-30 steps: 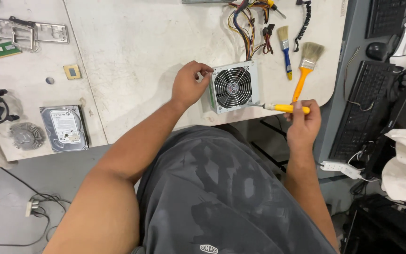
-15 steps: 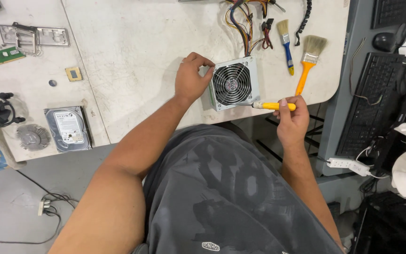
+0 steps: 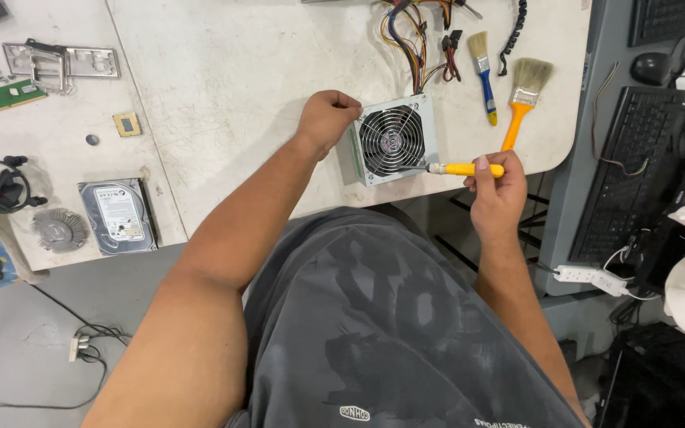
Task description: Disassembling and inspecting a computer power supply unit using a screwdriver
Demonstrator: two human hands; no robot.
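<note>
The left hand (image 3: 325, 119) has its grip curled over the top left corner of the grey power supply (image 3: 392, 140), which sits at the near edge of the white surface (image 3: 239, 95). Just right of that grip, the fan grille faces up. The right hand (image 3: 497, 190) pinches a yellow-handled screwdriver (image 3: 463, 169), its tip touching the unit's right side; beyond that grip lies an orange-handled brush (image 3: 522, 99)

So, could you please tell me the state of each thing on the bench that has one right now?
power supply unit: on the table edge, fan grille facing up, steadied by the left hand
yellow-handled tool: gripped in the right hand, tip at the unit's corner
orange-handled brush: lying flat, untouched
blue-handled brush: lying flat, untouched
hard drive: lying flat, label up
</note>
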